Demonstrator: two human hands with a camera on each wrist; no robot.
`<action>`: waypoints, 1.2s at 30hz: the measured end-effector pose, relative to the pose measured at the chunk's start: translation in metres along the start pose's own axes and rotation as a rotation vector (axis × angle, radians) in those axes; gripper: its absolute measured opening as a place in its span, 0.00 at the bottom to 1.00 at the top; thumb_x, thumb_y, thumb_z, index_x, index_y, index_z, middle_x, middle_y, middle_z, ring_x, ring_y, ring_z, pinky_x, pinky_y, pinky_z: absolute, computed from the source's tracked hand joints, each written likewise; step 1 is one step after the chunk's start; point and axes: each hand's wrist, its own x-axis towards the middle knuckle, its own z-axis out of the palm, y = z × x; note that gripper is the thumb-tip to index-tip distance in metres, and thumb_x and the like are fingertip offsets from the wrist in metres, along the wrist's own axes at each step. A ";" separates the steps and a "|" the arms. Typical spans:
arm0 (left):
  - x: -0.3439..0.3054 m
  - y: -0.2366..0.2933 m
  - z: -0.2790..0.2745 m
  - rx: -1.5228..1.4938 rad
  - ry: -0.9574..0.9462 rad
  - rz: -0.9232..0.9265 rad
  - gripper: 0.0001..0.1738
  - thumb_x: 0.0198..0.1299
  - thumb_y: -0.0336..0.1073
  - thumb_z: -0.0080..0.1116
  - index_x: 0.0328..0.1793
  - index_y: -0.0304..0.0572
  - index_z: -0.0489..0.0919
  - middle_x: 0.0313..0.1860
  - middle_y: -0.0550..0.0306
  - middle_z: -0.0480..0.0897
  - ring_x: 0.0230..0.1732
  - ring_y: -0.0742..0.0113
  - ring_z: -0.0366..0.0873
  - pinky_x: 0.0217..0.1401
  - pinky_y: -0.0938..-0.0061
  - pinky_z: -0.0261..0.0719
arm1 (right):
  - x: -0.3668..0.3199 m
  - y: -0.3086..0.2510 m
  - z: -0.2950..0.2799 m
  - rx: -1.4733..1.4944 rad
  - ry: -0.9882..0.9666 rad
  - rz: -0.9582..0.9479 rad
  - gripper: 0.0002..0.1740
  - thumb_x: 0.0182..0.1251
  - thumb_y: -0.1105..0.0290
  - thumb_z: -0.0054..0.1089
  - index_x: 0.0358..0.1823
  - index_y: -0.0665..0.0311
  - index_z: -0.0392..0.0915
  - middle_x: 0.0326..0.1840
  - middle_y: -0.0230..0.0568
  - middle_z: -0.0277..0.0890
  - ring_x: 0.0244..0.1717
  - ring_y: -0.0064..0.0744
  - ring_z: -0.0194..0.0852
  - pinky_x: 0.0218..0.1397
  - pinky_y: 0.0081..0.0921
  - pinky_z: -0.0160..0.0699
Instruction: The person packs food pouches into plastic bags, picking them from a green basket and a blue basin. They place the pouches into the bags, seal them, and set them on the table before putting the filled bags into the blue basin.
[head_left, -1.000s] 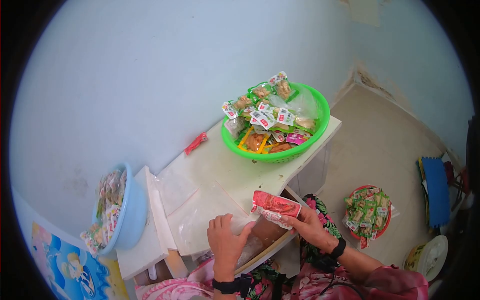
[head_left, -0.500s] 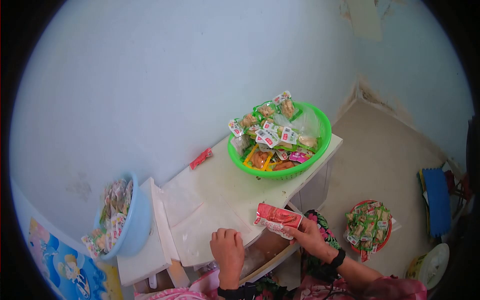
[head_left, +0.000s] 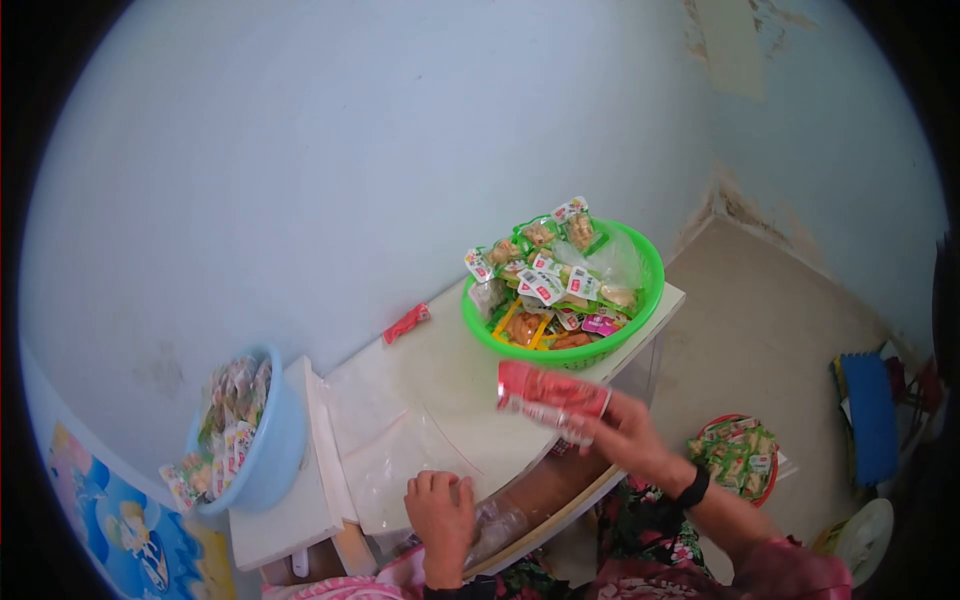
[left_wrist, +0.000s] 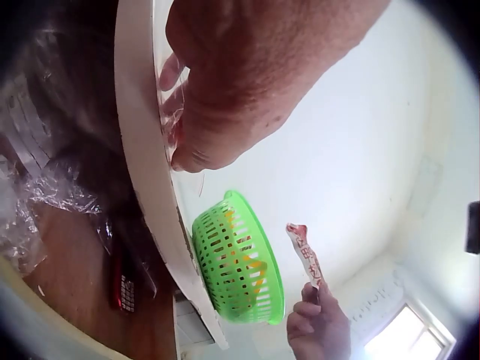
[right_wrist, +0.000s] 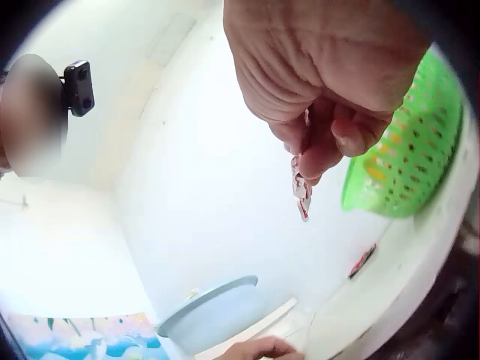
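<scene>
Above the table's front edge, my right hand (head_left: 630, 440) pinches a red-and-white snack packet (head_left: 552, 392) by its right end. The packet appears nearly edge-on in the left wrist view. My left hand (head_left: 440, 522) is low at the table's front edge, fingers curled at the near side of a clear plastic bag (head_left: 405, 470) lying flat. In the left wrist view, clear film shows between the left fingertips (left_wrist: 178, 159). A green basket (head_left: 650, 275) piled with packaged snacks stands beyond the right hand. Another red packet (head_left: 407, 324) lies near the wall.
A light-blue basin (head_left: 285, 440) of packets stands on the left. Below the tabletop is an open drawer (head_left: 570, 490) with crumpled clear plastic inside. On the floor at right are a red basket (head_left: 772, 480) of green packets and a white-lidded tub (head_left: 868, 540).
My right hand has lifted the red packet up and slightly toward the green basket. The left hand has drawn back toward the table's front edge. The head view has tilted up.
</scene>
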 end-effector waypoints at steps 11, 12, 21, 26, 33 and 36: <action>-0.011 -0.004 0.005 -0.055 0.051 -0.017 0.13 0.56 0.37 0.74 0.43 0.42 0.83 0.47 0.51 0.81 0.53 0.47 0.78 0.55 0.53 0.74 | 0.118 -0.068 -0.111 -0.366 0.167 -0.110 0.14 0.80 0.68 0.64 0.60 0.68 0.82 0.44 0.29 0.84 0.33 0.12 0.75 0.30 0.15 0.71; -0.011 -0.004 0.005 -0.063 0.047 -0.021 0.13 0.56 0.37 0.74 0.44 0.42 0.83 0.47 0.51 0.81 0.53 0.47 0.78 0.55 0.53 0.74 | 0.122 -0.070 -0.116 -0.376 0.171 -0.056 0.14 0.80 0.67 0.64 0.59 0.67 0.82 0.43 0.28 0.84 0.32 0.11 0.74 0.29 0.14 0.68; -0.014 -0.006 0.004 -0.074 0.021 -0.031 0.15 0.57 0.38 0.73 0.46 0.43 0.82 0.50 0.53 0.81 0.55 0.48 0.77 0.57 0.53 0.73 | 0.153 -0.081 -0.137 -0.870 0.153 0.178 0.23 0.80 0.53 0.62 0.37 0.68 0.85 0.29 0.39 0.83 0.26 0.29 0.82 0.27 0.31 0.74; -0.017 -0.007 0.007 -0.088 0.046 -0.038 0.15 0.57 0.37 0.74 0.47 0.44 0.82 0.51 0.54 0.80 0.56 0.48 0.77 0.56 0.52 0.73 | 0.150 -0.105 -0.126 -1.698 0.251 0.020 0.30 0.74 0.46 0.64 0.23 0.67 0.82 0.24 0.54 0.81 0.29 0.56 0.83 0.35 0.51 0.78; -0.018 -0.008 0.007 -0.105 0.045 -0.048 0.15 0.57 0.37 0.74 0.47 0.44 0.82 0.51 0.54 0.80 0.56 0.48 0.77 0.57 0.52 0.73 | 0.175 -0.084 -0.077 -1.568 0.016 -0.196 0.26 0.64 0.46 0.73 0.42 0.66 0.84 0.38 0.55 0.85 0.44 0.56 0.85 0.46 0.50 0.81; -0.017 -0.008 0.006 -0.116 0.046 -0.053 0.14 0.57 0.37 0.73 0.46 0.43 0.82 0.50 0.53 0.81 0.55 0.47 0.77 0.58 0.53 0.73 | 0.194 -0.074 -0.048 -1.445 -0.196 -0.052 0.40 0.62 0.43 0.75 0.66 0.64 0.75 0.52 0.60 0.83 0.58 0.57 0.83 0.57 0.48 0.81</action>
